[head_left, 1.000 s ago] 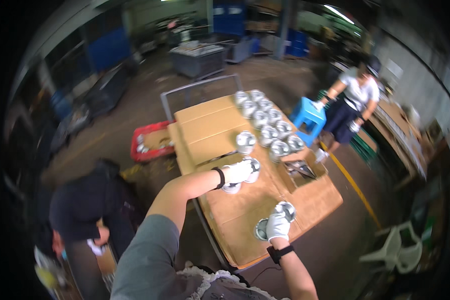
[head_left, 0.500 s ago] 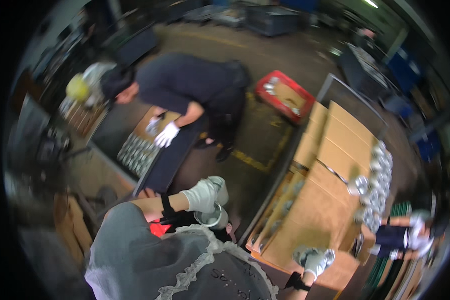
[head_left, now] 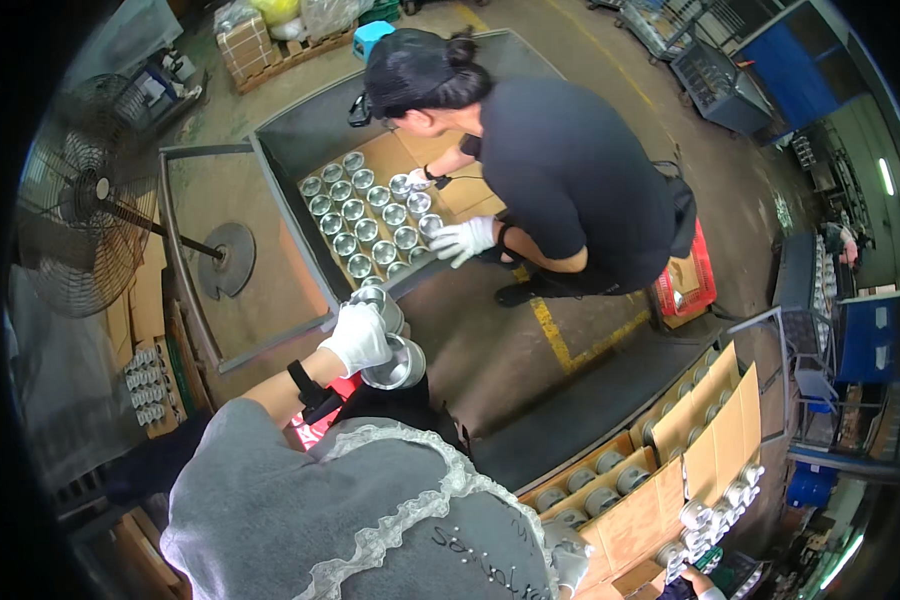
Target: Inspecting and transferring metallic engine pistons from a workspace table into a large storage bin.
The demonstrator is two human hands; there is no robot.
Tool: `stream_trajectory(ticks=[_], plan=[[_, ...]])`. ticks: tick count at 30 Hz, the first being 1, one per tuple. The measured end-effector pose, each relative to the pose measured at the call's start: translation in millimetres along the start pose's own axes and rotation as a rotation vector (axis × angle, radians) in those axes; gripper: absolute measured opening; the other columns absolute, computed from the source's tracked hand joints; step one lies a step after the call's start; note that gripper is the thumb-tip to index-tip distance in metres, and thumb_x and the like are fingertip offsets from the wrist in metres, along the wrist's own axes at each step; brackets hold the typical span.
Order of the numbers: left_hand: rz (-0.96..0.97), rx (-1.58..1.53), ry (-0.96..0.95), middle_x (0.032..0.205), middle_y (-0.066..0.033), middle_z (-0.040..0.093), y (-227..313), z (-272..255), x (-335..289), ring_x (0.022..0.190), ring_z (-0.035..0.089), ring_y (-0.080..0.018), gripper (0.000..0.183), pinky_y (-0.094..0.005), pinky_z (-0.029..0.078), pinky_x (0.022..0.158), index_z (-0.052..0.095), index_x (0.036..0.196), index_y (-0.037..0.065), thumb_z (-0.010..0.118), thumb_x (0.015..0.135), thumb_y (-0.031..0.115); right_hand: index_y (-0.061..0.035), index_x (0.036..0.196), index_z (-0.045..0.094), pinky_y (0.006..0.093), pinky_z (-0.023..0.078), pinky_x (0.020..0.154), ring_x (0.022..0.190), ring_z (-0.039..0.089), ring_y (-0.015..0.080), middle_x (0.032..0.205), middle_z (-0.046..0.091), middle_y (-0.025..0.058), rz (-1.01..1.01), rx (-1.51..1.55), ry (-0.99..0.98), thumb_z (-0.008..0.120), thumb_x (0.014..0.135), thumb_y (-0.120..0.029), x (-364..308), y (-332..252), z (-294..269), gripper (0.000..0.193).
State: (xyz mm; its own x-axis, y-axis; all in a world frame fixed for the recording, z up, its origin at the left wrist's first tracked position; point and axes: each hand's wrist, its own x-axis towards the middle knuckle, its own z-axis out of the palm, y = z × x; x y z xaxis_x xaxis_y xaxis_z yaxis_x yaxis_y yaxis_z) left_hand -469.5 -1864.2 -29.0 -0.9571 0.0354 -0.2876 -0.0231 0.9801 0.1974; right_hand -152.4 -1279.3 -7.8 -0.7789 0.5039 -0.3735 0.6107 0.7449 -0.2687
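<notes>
My left hand (head_left: 358, 338), in a white glove with a black strap at the wrist, is closed on two silver metal cups. One cup (head_left: 397, 364) hangs with its open mouth showing; the other (head_left: 378, 303) is partly hidden by my fingers. Both are at the near corner of a grey metal bin (head_left: 305, 295), where rows of similar cups (head_left: 366, 230) stand on cardboard. At the lower right, my right hand (head_left: 568, 562) is mostly hidden behind my grey lace-trimmed garment. Its fingers and anything in them cannot be made out.
A co-worker (head_left: 580, 170) in black bends over the bin, white-gloved hands among the cups. To the right, another bin holds cups between cardboard sheets (head_left: 725, 400). A floor fan (head_left: 102, 190) stands left; a red crate (head_left: 692, 275) sits behind the co-worker. Another person's hand (head_left: 698, 580) shows lower right.
My view has swung toward the left bin. My left hand, still holding the two cups, is now close to its corner. My right hand has slipped behind my garment.
</notes>
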Motion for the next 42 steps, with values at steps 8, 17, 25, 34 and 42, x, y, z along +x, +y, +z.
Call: stream_trajectory(ticks=[8,17,25,34,42], plan=[[-0.067,-0.169,0.176,0.074,-0.0206,0.063,-78,-22,41,0.071,0.063,-0.0355,0.029,-0.0428,0.05,0.065,0.065,0.071,-0.001,0.065,0.063,0.027,-0.0051,0.072,0.055,0.025,0.03,0.036,0.039,0.041,0.0071,0.054,0.046,-0.0028,0.016,0.526,-0.202,0.062,0.068,0.006,69,-259,14,0.014],[-0.421,-0.354,0.223,0.075,-0.0203,0.064,-126,-62,33,0.072,0.064,-0.0366,0.027,-0.042,0.052,0.068,0.068,0.068,-0.002,0.064,0.061,0.025,-0.0025,0.079,0.068,0.0395,0.053,0.065,0.07,0.067,0.0354,0.072,0.065,0.0218,-0.574,-0.331,-0.236,0.068,0.065,-0.016,141,-514,42,0.02],[-0.552,-0.43,0.184,0.063,-0.0215,0.062,-140,-82,56,0.064,0.066,-0.0371,0.031,-0.0414,0.055,0.064,0.064,0.066,-0.005,0.064,0.062,0.026,-0.0161,0.086,0.074,0.0423,0.054,0.072,0.078,0.067,0.0343,0.093,0.067,0.0182,-0.98,-0.474,-0.3,0.063,0.077,-0.025,188,-687,86,0.016],[-0.544,-0.49,0.372,0.059,-0.0188,0.061,-157,-18,172,0.058,0.062,-0.0343,0.019,-0.0408,0.053,0.061,0.062,0.053,0.002,0.062,0.064,0.017,-0.017,0.088,0.072,0.0457,0.053,0.071,0.081,0.065,0.0364,0.097,0.064,0.018,-1.335,-0.659,-0.413,0.058,0.081,-0.023,340,-842,201,0.017],[-0.805,-0.488,0.114,0.092,-0.023,0.064,-150,74,272,0.084,0.062,-0.0354,0.019,-0.0407,0.052,0.078,0.07,0.075,0.002,0.066,0.063,0.017,-0.0054,0.093,0.069,0.0425,0.054,0.077,0.085,0.067,0.0383,0.089,0.068,0.0223,-1.025,-0.675,-0.605,0.049,0.089,-0.025,522,-810,437,0.028]])
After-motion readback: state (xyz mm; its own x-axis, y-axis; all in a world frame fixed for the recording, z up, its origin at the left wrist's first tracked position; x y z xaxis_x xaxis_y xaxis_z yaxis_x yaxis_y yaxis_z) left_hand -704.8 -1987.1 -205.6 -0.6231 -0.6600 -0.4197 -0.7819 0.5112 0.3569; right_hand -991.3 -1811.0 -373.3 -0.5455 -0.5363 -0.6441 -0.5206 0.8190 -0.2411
